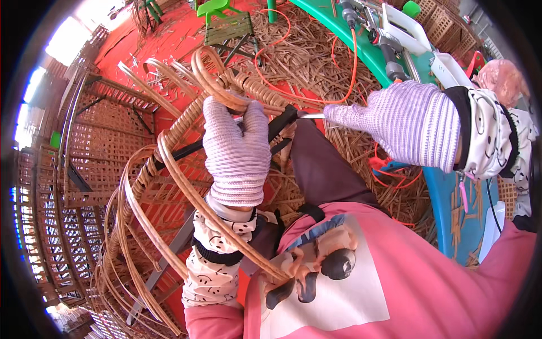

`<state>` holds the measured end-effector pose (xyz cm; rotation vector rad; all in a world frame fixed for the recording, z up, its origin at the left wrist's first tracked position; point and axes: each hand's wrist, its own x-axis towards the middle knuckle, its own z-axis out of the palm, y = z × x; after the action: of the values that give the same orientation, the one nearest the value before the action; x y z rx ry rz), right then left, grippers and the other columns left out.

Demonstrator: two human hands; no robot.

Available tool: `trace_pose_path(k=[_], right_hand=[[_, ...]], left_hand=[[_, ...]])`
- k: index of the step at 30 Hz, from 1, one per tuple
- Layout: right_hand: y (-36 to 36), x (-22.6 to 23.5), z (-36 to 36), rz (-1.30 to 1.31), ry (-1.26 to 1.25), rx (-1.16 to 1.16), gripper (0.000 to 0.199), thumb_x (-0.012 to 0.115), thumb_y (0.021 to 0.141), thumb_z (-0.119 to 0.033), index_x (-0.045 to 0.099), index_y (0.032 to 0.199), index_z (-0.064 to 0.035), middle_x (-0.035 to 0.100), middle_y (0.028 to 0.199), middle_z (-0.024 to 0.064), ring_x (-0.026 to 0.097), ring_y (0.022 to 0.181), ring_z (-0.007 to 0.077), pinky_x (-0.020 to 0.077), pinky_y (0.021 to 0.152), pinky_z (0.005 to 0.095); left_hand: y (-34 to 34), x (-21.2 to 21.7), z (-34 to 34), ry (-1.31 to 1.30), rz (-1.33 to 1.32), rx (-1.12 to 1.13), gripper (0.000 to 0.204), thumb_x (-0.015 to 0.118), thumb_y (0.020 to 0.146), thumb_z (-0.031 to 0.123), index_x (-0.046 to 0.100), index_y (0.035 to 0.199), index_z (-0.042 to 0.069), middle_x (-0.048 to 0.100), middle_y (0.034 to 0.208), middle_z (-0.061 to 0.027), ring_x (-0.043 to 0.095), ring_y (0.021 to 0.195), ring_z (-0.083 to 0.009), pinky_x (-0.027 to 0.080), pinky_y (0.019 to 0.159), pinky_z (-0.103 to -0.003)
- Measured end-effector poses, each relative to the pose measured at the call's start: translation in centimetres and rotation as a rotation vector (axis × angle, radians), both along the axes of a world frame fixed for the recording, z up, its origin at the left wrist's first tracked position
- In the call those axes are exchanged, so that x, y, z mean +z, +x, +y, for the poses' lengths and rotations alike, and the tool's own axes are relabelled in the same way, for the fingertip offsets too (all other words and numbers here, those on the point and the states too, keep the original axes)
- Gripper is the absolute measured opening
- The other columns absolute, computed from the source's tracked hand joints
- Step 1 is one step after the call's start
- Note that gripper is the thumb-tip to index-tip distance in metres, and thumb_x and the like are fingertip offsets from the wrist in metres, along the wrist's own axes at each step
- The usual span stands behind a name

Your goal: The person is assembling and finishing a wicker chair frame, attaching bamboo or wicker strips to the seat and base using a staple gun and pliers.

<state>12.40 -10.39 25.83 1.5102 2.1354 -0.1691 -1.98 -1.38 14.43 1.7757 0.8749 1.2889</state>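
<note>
Both hands wear striped lilac-and-white knit gloves. My left hand (237,150) is closed on a loop of rattan strip (206,73) beside a dark metal bar (282,121) of a frame. Thick rattan binding (183,121) wraps the frame's rim, with several long loose strips (189,198) curving from it around my left forearm. My right hand (409,124) is closed, its index finger stretched along a slim tool with a silvery metal blade (311,116). The blade points left, close to the bar's end. Its handle is hidden in the glove, so its exact kind is unclear.
Woven rattan panels (113,141) stand at the left. A green table (367,51) at the far right bears power tools (389,56) and white trays (403,28). An orange hose (354,68) crosses the strip-littered floor. A blue surface (451,209) lies right of my leg.
</note>
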Motion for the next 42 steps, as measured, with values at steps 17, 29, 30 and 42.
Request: trace_pose_path(k=[17,29,30,42], right_hand=[[1.0,0.3,3.2,0.009,-0.136,-0.055,0.033,0.05,0.08,-0.013,0.056,0.112,-0.015,0.055,0.062,0.0145,0.058,0.057,0.0235,0.0453,0.05,0.0361],[-1.6,0.2,-0.6,-0.092,0.096,0.026,0.031,0.05,0.081,-0.013,0.056,0.111,-0.0138,0.055,0.063,0.0143,0.058,0.058,0.0233,0.0454,0.05,0.0357],[-1.4,0.2,-0.6,-0.095,0.106,0.031,0.03,0.05,0.081,-0.013,0.056,0.111,-0.0137,0.055,0.063,0.0143,0.058,0.058,0.0232,0.0454,0.05,0.0357],[1.6,1.7,-1.4,-0.133,0.179,0.044,0.029,0.05,0.082,-0.014,0.056,0.11,-0.0124,0.056,0.065,0.0141,0.058,0.059,0.023,0.0455,0.05,0.0353]], left_hand=[[0.5,-0.1,-0.7,0.012,0.034,-0.085,0.016,0.056,0.082,0.005,0.045,0.093,0.002,0.057,0.074,-0.0094,0.06,0.062,-0.0181,0.049,0.056,-0.029],[-0.8,-0.1,-0.4,0.074,0.113,-0.233,0.022,0.064,0.077,0.011,0.051,0.094,0.003,0.061,0.077,-0.0113,0.063,0.067,-0.0213,0.049,0.06,-0.03],[-0.5,0.1,-0.4,0.142,0.163,-0.215,0.022,0.065,0.077,0.011,0.052,0.093,0.004,0.061,0.078,-0.0116,0.063,0.067,-0.0225,0.049,0.06,-0.03],[0.9,1.6,-0.8,0.436,0.566,-0.223,0.017,0.063,0.076,0.011,0.054,0.089,0.005,0.06,0.077,-0.0116,0.061,0.065,-0.0306,0.048,0.055,-0.036]])
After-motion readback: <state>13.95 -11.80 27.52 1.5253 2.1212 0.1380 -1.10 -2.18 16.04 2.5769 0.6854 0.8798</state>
